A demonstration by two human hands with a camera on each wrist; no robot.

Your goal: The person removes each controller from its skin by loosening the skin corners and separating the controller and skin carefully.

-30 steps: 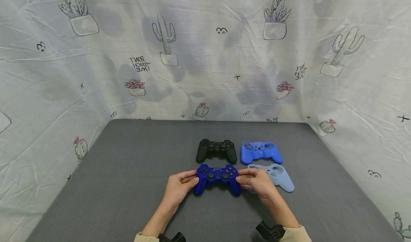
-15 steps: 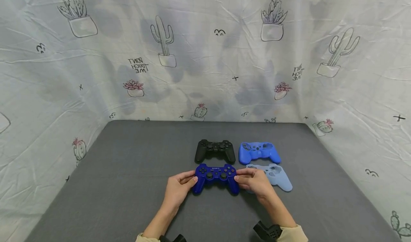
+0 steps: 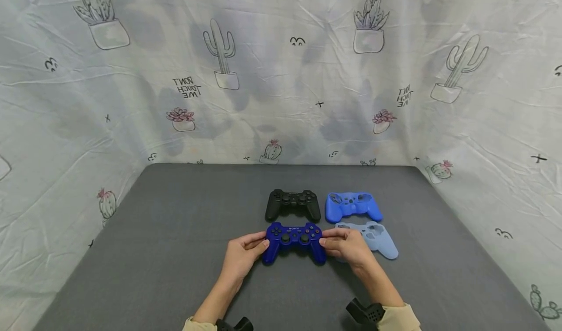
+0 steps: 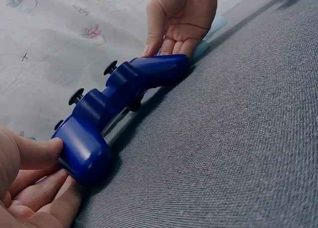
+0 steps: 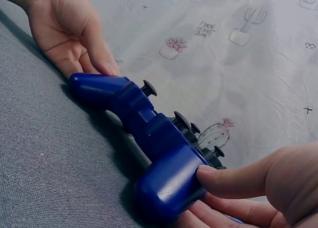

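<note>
— Covers first: two silicone skins lie on the grey table [image 3: 175, 253], both hollow, nothing fitted inside. The blue skin [image 3: 353, 206] sits at the back; the pale skin [image 3: 377, 238] lies in front of it, its near-left part hidden behind the right hand [image 3: 347, 248].

— And the pad being held?

— Dark blue pad [image 3: 294, 240], glossy, two black sticks, buttons up, resting on the table just in front of the black pad [image 3: 293, 204] and just beside the pale skin. The left hand [image 3: 243, 258] pinches the left grip, thumb on top and fingers beneath. The right hand does the same on the right grip.

— Do the wrist views add anything?

— The left wrist view shows the pad [image 4: 117, 114] from the side: belly on the cloth, sticks poking up, the thumb pressed against the rounded grip end, and the right hand [image 4: 179, 19] at the far grip with a sliver of pale skin behind it. The right wrist view shows the pad [image 5: 144, 138] from the other end, the left hand [image 5: 69, 34] at the far grip, fingertips touching it. Only the head view shows the blue skin and the layout; the cactus-print sheet [image 3: 272, 77] hangs behind.
</note>
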